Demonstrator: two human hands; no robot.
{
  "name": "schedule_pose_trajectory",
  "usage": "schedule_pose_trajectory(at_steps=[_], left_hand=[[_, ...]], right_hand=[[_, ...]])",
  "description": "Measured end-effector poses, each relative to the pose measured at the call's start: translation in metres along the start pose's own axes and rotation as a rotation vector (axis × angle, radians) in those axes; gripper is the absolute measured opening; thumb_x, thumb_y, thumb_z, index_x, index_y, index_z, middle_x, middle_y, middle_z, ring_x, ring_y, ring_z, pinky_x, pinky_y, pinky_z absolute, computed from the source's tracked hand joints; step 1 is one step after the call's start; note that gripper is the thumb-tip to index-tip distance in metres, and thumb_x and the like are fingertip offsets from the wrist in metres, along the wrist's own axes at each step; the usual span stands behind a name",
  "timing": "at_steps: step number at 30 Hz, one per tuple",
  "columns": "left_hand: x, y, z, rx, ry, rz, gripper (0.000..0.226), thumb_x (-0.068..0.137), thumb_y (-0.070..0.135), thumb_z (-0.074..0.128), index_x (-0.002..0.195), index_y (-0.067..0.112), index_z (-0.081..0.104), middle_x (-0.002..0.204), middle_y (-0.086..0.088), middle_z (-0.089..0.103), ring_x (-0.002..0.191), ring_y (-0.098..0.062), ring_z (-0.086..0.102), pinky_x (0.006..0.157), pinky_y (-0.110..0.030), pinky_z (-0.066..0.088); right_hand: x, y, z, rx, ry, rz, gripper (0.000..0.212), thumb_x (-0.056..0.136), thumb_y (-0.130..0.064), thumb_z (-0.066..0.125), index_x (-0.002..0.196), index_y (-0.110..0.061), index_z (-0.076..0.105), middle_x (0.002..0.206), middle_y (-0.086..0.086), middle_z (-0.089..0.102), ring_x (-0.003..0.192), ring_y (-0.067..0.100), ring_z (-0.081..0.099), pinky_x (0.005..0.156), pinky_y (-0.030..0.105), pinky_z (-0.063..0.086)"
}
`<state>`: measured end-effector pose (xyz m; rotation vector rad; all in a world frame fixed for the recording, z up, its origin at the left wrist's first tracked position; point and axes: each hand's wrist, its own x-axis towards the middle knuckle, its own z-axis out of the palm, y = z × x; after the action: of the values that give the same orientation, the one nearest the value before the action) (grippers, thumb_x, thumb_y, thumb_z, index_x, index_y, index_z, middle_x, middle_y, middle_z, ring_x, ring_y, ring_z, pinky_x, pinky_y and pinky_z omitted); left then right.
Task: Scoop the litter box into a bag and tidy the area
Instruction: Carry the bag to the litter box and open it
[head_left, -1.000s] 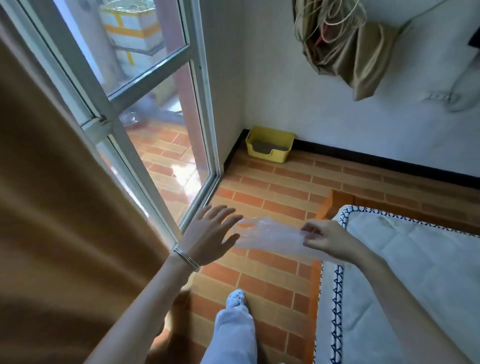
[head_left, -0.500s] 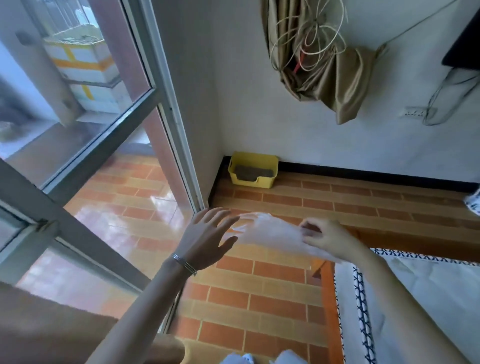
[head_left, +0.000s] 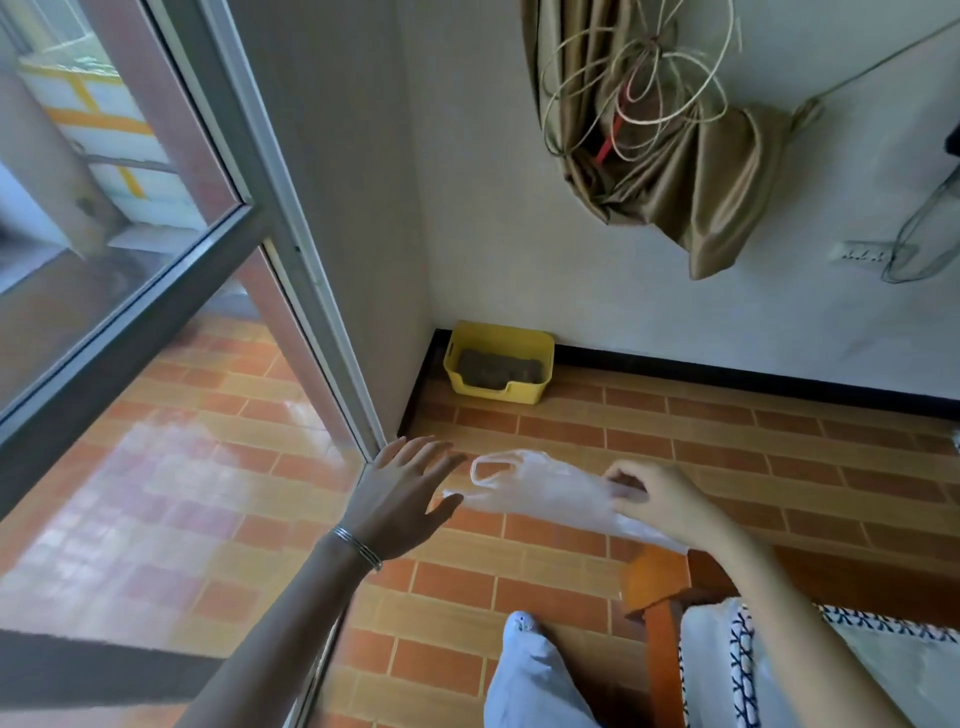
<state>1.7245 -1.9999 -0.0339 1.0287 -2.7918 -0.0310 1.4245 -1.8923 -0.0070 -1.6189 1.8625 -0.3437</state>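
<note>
A yellow litter box (head_left: 527, 391) with dark litter inside stands on the brick-pattern floor in the corner, against the white wall. In front of me my right hand (head_left: 657, 499) pinches a thin clear plastic bag (head_left: 540, 488), whose handle loop points left. My left hand (head_left: 402, 493) is spread with straight fingers just left of the bag's loose end; its thumb is at the bag's edge, and whether it touches I cannot tell. Both hands are well short of the litter box. No scoop shows.
A glass sliding door with a grey frame (head_left: 291, 218) fills the left side. A bundled brown curtain with coiled wire (head_left: 670, 145) hangs on the wall. A white mattress on an orange bed frame (head_left: 662, 597) sits at lower right. My leg (head_left: 535, 670) is below the hands.
I have moved closer to the corner, so the litter box looks larger and nearer. The bag's handle loop has opened out. Both hands keep about the same pose.
</note>
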Motion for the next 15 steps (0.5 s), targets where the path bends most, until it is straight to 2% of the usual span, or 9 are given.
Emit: schedule_pose_trajectory(at_steps=[2,6,9,15], left_hand=[[0.035,-0.012,0.000,0.016,-0.012,-0.005,0.048,0.088,0.052,0.034,0.122,0.027,0.057,0.121,0.002,0.062,0.111,-0.019,0.059,0.093,-0.038,0.047],[0.103,-0.032,0.006,0.013,-0.022,-0.026,0.050,0.088,0.052,0.034,0.124,0.026,0.056,0.122,0.002,0.061,0.113,-0.019,0.058,0.094,-0.040,0.046],[0.140,-0.045,0.013,0.006,-0.022,-0.034,0.051,0.087,0.052,0.033,0.124,0.026,0.056,0.123,0.002,0.061,0.114,-0.020,0.057,0.095,-0.041,0.046],[0.197,-0.073,0.039,-0.046,-0.050,-0.036,0.051,0.086,0.052,0.034,0.122,0.025,0.059,0.122,0.002,0.062,0.114,-0.021,0.057,0.096,-0.041,0.045]], right_hand=[[0.033,0.008,-0.018,0.003,-0.014,-0.007,0.012,0.088,-0.017,0.057,0.092,-0.028,0.059,0.096,-0.009,0.064,0.086,0.003,0.058,0.071,0.018,0.045],[0.098,0.026,-0.054,-0.001,-0.059,0.009,0.012,0.089,-0.019,0.056,0.093,-0.030,0.059,0.096,-0.011,0.063,0.087,0.004,0.059,0.079,0.029,0.050],[0.135,0.031,-0.071,-0.013,-0.067,-0.005,0.013,0.090,-0.020,0.056,0.096,-0.032,0.057,0.098,-0.007,0.063,0.086,0.007,0.060,0.079,0.030,0.052],[0.195,0.048,-0.076,0.003,-0.106,0.043,0.015,0.090,-0.020,0.055,0.103,-0.024,0.060,0.098,-0.008,0.061,0.086,0.009,0.059,0.077,0.029,0.049]])
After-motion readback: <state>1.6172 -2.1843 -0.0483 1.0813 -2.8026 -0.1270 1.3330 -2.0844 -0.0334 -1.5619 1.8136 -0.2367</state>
